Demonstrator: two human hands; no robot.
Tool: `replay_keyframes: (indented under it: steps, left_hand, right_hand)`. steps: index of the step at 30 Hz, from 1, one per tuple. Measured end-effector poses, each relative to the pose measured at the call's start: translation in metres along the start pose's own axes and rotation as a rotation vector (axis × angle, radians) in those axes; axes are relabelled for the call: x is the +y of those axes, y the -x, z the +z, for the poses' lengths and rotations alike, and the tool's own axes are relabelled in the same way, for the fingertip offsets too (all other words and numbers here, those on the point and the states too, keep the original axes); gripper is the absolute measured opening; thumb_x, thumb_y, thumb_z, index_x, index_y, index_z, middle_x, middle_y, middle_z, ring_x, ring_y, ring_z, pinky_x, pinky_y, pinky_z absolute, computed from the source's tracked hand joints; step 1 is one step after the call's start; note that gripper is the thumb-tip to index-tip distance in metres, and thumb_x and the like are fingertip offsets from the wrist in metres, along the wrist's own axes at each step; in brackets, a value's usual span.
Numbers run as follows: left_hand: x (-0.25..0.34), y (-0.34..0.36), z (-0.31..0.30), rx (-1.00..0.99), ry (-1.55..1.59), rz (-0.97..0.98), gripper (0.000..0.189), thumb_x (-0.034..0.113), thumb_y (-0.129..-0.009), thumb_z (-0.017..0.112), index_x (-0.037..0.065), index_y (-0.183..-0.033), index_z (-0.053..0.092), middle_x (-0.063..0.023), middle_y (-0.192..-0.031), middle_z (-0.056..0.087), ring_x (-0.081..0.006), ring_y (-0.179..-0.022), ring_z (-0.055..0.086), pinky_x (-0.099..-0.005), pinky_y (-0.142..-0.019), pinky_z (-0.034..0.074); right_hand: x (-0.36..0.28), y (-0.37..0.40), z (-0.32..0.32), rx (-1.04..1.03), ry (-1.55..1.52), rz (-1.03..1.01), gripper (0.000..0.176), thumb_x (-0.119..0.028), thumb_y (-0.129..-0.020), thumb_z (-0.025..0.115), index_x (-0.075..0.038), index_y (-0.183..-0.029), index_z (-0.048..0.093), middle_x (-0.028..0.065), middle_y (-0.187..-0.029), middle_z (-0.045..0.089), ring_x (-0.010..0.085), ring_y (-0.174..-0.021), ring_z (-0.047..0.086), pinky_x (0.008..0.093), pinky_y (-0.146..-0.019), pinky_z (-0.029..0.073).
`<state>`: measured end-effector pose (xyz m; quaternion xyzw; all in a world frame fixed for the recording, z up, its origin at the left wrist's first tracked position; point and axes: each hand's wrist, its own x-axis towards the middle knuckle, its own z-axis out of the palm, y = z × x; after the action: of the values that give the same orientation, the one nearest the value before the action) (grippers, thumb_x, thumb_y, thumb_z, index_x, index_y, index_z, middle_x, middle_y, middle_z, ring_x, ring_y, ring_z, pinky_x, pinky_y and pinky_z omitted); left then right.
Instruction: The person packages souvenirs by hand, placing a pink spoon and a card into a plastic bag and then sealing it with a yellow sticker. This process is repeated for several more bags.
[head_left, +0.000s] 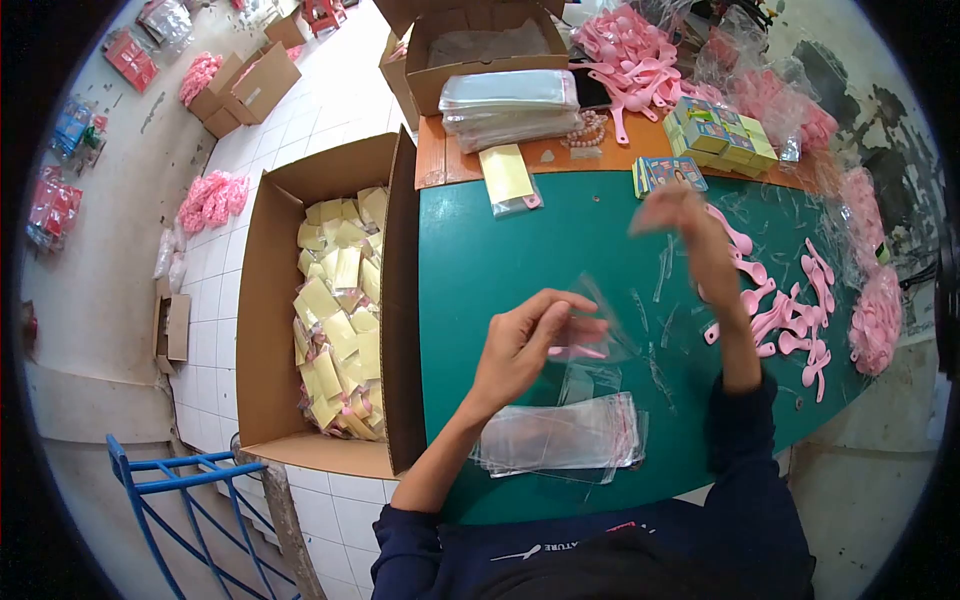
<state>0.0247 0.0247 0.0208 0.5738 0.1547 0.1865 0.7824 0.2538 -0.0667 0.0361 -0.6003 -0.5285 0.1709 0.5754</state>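
Note:
My left hand is closed on a clear plastic bag over the green tabletop. A pink spoon shows at the bag, partly behind the fingers. My right hand, smeared by motion, is raised at the near side of a small stack of printed cards; whether it touches them or holds anything I cannot make out. Below my left hand lies a pile of flat clear bags. Loose pink spoons are spread to the right of my right forearm.
Left of the green table stands a large cardboard box holding many packed yellow cards. Along the back are stacked bags, a packed card, card bundles and heaped pink spoons. A blue metal frame stands lower left.

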Motion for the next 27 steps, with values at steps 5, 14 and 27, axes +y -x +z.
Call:
replay_keyframes:
  steps: [5, 14, 27]
  left_hand:
    - [0.005, 0.003, -0.011, -0.001, -0.070, 0.024, 0.028, 0.018, -0.099, 0.040, -0.002, -0.107, 0.058, -0.0142, -0.093, 0.067, -0.0198, -0.086, 0.066, -0.0275, -0.072, 0.055]
    - [-0.001, 0.005, -0.019, -0.046, -0.141, -0.071, 0.029, 0.019, -0.099, 0.040, -0.002, -0.106, 0.058, -0.0149, -0.093, 0.067, -0.0189, -0.086, 0.066, -0.0286, -0.075, 0.053]
    - [0.007, 0.003, -0.017, 0.016, -0.253, -0.034, 0.029, 0.022, -0.098, 0.044, 0.000, -0.096, 0.062, -0.0105, -0.086, 0.069, -0.0150, -0.083, 0.067, -0.0252, -0.071, 0.052]
  right_hand:
    - [0.154, -0.057, -0.106, 0.102, 1.052, 0.466, 0.032, -0.028, -0.088, 0.054, 0.000, -0.096, 0.065, 0.0179, -0.092, 0.061, 0.0343, -0.087, 0.059, 0.0419, -0.075, 0.046]
    - [0.115, -0.046, -0.079, 0.400, 0.958, 0.157, 0.021, -0.018, -0.086, 0.057, 0.002, -0.087, 0.064, 0.0165, -0.090, 0.063, 0.0322, -0.071, 0.061, 0.0390, -0.062, 0.048]
    - [-0.075, 0.020, 0.003, 0.012, 0.057, 0.261, 0.009, -0.001, -0.086, 0.059, -0.002, -0.093, 0.053, 0.0031, -0.073, 0.061, 0.0056, -0.054, 0.054, 0.0198, -0.044, 0.042]
